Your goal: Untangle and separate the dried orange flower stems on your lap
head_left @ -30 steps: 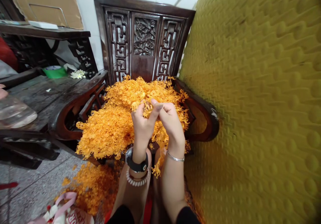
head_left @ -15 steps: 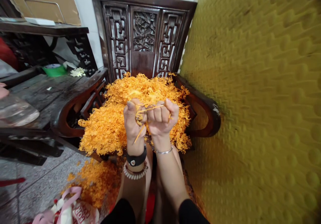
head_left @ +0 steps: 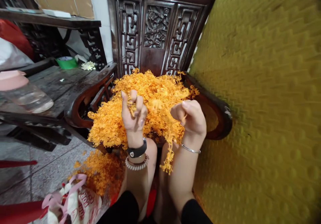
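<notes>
A large heap of thin, branched orange plastic-looking strands covers the seat of a dark carved wooden chair. In front of the heap my left hand is raised with curled fingers, a small tangle of orange strands caught between them. To its right, my right hand is closed, thumb against the fingers, with a bit of strand showing at the grip. A longer orange strand dangles below and left of that hand, over my knees; its upper end blurs into the heap.
At left a dark wooden table bears a bottle with a pink lid and a green tape roll. More orange pieces lie on the floor beside a printed bag. A yellow-green textured panel stands close on the right.
My hands, close together before with a strand stretched between them, are now apart. The right hand has moved right, and an orange strand now hangs beside it. The camera view has shifted slightly.
</notes>
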A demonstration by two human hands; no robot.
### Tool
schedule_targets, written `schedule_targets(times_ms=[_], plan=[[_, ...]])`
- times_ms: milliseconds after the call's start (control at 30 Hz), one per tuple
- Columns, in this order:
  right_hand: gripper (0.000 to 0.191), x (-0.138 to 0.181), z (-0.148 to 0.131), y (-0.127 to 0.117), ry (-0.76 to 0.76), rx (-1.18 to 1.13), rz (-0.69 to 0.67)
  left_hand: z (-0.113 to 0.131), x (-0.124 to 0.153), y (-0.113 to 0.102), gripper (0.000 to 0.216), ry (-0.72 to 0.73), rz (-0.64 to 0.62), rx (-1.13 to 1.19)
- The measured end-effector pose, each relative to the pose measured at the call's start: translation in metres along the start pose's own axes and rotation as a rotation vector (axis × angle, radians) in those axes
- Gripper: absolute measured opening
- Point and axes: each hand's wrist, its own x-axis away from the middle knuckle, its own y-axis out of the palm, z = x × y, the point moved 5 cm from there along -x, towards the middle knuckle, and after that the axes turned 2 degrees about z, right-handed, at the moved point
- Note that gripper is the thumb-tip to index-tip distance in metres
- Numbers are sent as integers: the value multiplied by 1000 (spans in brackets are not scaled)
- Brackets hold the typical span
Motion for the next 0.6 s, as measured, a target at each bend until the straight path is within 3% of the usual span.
schedule_targets(times_ms=[100,267,333,400,500,533,600], plan=[[50,-2,9,11,139,282,-76,1,-3,-5,35,-12,45,-171],[49,-14,20,29,133,546,-77,26,-8,-25,28,100,198,-157],[47,-17,25,34,121,665,-63,42,-8,-36,22,178,256,-276],[46,-20,30,37,105,780,-60,64,-4,-52,17,356,361,-533],[46,-21,36,39,100,873,-83,93,6,-81,18,602,501,-1203],[46,-21,36,40,99,883,-94,96,7,-93,19,577,487,-1468],[46,-21,35,40,92,888,-101,90,7,-130,26,315,347,-1874]])
